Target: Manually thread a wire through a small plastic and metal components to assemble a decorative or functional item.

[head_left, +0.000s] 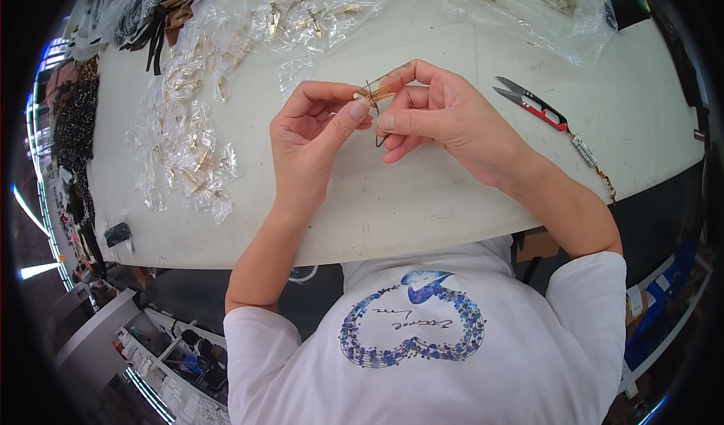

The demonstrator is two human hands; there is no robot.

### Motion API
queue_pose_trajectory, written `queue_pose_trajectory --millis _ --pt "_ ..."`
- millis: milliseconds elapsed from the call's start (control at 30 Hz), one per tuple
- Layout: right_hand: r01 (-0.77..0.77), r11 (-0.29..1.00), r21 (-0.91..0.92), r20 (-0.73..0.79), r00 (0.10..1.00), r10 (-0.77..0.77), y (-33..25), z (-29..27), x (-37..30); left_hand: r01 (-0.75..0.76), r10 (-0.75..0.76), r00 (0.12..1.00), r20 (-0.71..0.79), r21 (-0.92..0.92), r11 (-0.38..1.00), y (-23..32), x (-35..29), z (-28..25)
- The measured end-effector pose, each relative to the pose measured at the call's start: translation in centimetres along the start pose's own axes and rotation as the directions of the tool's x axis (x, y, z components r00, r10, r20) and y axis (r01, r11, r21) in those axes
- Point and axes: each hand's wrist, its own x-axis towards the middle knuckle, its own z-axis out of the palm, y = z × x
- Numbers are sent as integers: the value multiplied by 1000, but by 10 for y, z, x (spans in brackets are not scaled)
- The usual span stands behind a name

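Between thumb and forefinger, my left hand (pixel 313 135) pinches a small gold-coloured metal piece (pixel 382 95) with thin prongs. A thin dark cord (pixel 378 135) runs past this piece and hangs in a loop below it. My right hand (pixel 445 119) is closed close beside, thumb and fingers pinching the cord; its forefinger is bent over the gold piece. Fingertips hide part of both things, so how the cord is joined to the metal cannot be made out.
Thread snips (pixel 539 107) with black and red handles lie at the right, a chain or cord attached. Several small clear bags (pixel 185 150) with gold pieces cover the left. Larger plastic bags (pixel 528 6) and brown-black strips (pixel 170 21) lie at the far side of the pale table (pixel 445 206).
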Motion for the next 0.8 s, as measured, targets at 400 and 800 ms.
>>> queue_pose_trajectory --millis 400,800 --pt "128 991 -24 -63 990 -130 5 6 1 -135 143 989 -27 205 969 -6 -2 0" --pt "399 804 -442 -114 863 -492 -2 -8 8 380 -314 924 217 -428 820 9 5 -15"
